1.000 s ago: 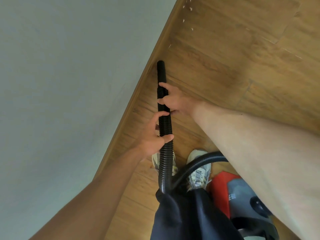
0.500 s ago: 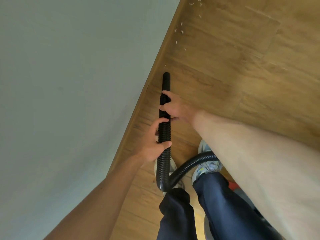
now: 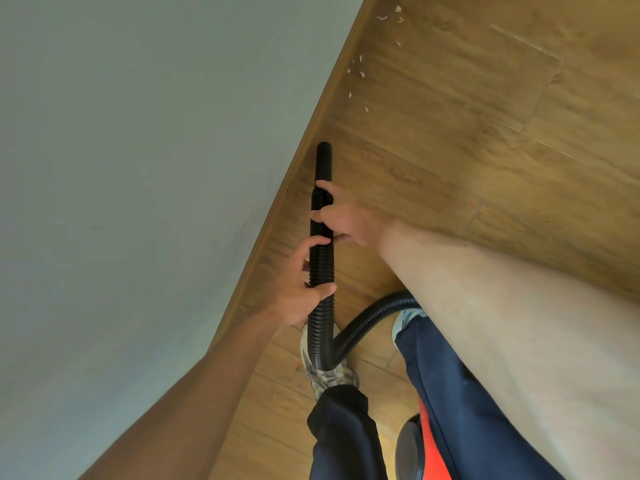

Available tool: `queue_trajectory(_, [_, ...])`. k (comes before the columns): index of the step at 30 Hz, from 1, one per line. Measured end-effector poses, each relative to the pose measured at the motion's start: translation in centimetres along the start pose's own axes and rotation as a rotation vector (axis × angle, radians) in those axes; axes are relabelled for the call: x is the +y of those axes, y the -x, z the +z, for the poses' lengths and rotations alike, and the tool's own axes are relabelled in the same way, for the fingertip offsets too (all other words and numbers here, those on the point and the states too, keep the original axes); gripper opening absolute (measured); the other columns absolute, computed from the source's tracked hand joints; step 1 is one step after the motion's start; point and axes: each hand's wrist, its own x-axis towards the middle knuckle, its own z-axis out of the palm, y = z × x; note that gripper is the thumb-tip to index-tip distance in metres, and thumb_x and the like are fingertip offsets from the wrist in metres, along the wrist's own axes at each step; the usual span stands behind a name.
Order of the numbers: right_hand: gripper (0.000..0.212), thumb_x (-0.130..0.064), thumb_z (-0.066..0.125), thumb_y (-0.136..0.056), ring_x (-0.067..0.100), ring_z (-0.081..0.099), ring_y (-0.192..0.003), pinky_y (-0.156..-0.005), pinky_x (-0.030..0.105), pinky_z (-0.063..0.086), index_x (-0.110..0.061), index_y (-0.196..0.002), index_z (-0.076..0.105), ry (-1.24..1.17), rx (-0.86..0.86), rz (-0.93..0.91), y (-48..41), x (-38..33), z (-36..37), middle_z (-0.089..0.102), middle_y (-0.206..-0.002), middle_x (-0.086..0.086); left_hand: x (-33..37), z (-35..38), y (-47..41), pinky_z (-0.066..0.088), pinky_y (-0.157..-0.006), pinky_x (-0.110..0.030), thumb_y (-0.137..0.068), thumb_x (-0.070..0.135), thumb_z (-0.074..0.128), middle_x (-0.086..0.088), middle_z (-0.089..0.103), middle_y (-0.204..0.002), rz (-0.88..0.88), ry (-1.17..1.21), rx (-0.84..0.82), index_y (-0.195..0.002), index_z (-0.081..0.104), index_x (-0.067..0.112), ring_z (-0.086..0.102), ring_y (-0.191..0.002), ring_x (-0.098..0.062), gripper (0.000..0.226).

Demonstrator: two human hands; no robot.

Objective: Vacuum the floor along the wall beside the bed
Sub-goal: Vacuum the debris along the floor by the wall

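A black ribbed vacuum hose (image 3: 321,265) runs up the middle of the view, and its smooth nozzle end (image 3: 324,161) points at the wooden floor (image 3: 450,161) close to the baseboard (image 3: 277,216). My left hand (image 3: 298,292) grips the ribbed part lower down. Above it, my right hand (image 3: 343,216) grips the hose near the nozzle. Small white scraps (image 3: 360,69) lie on the floor along the baseboard, ahead of the nozzle. The bed is not in view.
A pale grey-green wall (image 3: 138,168) fills the left side. The hose loops back past my shoes (image 3: 325,372) to a red and grey vacuum body (image 3: 415,448) at the bottom, behind my dark blue trouser legs (image 3: 346,438).
I have stepped forward along the wall and the view has shifted. The white scraps now lie lower in the frame. Both hands keep their hold on the hose.
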Motion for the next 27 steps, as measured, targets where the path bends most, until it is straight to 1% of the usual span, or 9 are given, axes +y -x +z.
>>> queue_trajectory(4, [0.071, -0.002, 0.056, -0.096, 0.024, 0.061, -0.1, -0.073, 0.037, 0.057, -0.036, -0.152, 0.028, -0.014, -0.012, -0.015, -0.5, -0.1, -0.7, 0.052, -0.122, 0.005, 0.4, 0.1, -0.5, 0.062, -0.079, -0.047, -0.088, 0.002, 0.071, -0.005, 0.057, -0.119, -0.013, -0.02, 0.003, -0.131, 0.044, 0.05, 0.067, -0.102, -0.025, 0.069])
queue_trajectory(6, [0.071, -0.002, 0.057, -0.096, 0.021, 0.061, -0.095, -0.075, 0.038, 0.058, -0.036, -0.151, 0.029, -0.017, -0.008, -0.03, -0.8, -0.1, -1.0, 0.052, -0.121, 0.004, 0.7, 0.2, -0.8, 0.061, -0.082, -0.047, -0.088, 0.002, 0.071, -0.001, 0.057, -0.117, -0.001, -0.029, 0.0, -0.13, 0.045, 0.048, 0.065, -0.105, -0.025, 0.068])
queue_trajectory(8, [0.07, -0.003, 0.057, -0.096, 0.015, 0.059, -0.085, -0.067, 0.033, 0.056, -0.037, -0.151, 0.03, -0.011, 0.003, -0.048, -1.1, -0.1, -1.5, 0.051, -0.117, 0.002, 0.9, 0.4, -1.2, 0.059, -0.088, -0.046, -0.088, 0.002, 0.071, 0.005, 0.058, -0.115, 0.025, -0.049, -0.001, -0.127, 0.045, 0.049, 0.063, -0.109, -0.025, 0.067])
queue_trajectory(11, [0.07, -0.002, 0.058, -0.095, 0.013, 0.058, -0.081, -0.057, 0.029, 0.053, -0.035, -0.15, 0.031, -0.014, 0.0, -0.064, -1.6, -0.1, -2.3, 0.05, -0.116, 0.003, 1.2, 0.5, -1.8, 0.057, -0.092, -0.047, -0.087, 0.002, 0.072, 0.006, 0.059, -0.115, 0.027, -0.07, -0.003, -0.127, 0.045, 0.05, 0.062, -0.111, -0.024, 0.068])
queue_trajectory(14, [0.069, -0.002, 0.058, -0.095, 0.014, 0.059, -0.082, -0.056, 0.029, 0.053, -0.035, -0.149, 0.032, -0.012, -0.003, -0.075, -2.0, -0.1, -3.0, 0.051, -0.117, 0.003, 1.6, 0.7, -2.6, 0.059, -0.089, -0.047, -0.087, 0.0, 0.071, 0.0, 0.059, -0.116, 0.02, -0.062, -0.017, -0.129, 0.046, 0.045, 0.062, -0.111, -0.026, 0.067])
queue_trajectory(18, [0.067, -0.001, 0.058, -0.095, 0.014, 0.059, -0.082, -0.058, 0.031, 0.054, -0.035, -0.147, 0.034, -0.018, 0.003, -0.093, -2.6, -0.4, -4.2, 0.052, -0.116, 0.003, 2.4, 1.0, -3.4, 0.06, -0.083, -0.035, -0.087, -0.001, 0.071, -0.002, 0.059, -0.114, 0.029, -0.06, -0.024, -0.13, 0.047, 0.044, 0.062, -0.109, -0.026, 0.067])
queue_trajectory(20, [0.067, -0.001, 0.058, -0.095, 0.013, 0.059, -0.082, -0.058, 0.031, 0.054, -0.035, -0.147, 0.034, -0.019, 0.006, -0.098, -2.7, -0.5, -4.9, 0.052, -0.113, 0.002, 2.9, 1.2, -4.0, 0.061, -0.08, -0.033, -0.087, -0.001, 0.072, -0.003, 0.059, -0.116, 0.022, -0.067, -0.031, -0.131, 0.047, 0.044, 0.063, -0.108, -0.026, 0.068])
queue_trajectory(24, [0.067, 0.001, 0.057, -0.095, 0.014, 0.06, -0.084, -0.055, 0.027, 0.052, -0.035, -0.147, 0.034, -0.058, 0.007, -0.101, -2.7, -0.5, -6.3, 0.053, -0.11, 0.002, 4.0, 1.7, -4.7, 0.062, -0.08, -0.036, -0.087, 0.002, 0.073, -0.006, 0.058, -0.118, 0.014, -0.102, -0.056, -0.132, 0.047, 0.045, 0.066, -0.104, -0.026, 0.067])
queue_trajectory(27, [0.068, 0.002, 0.056, -0.094, 0.017, 0.061, -0.087, -0.055, 0.028, 0.053, -0.034, -0.147, 0.034, -0.092, 0.009, -0.099, -2.7, -0.3, -7.6, 0.053, -0.114, 0.005, 4.8, 2.3, -5.4, 0.062, -0.083, -0.042, -0.086, 0.004, 0.073, -0.006, 0.059, -0.116, 0.015, -0.135, -0.08, -0.131, 0.048, 0.046, 0.068, -0.101, -0.027, 0.067])
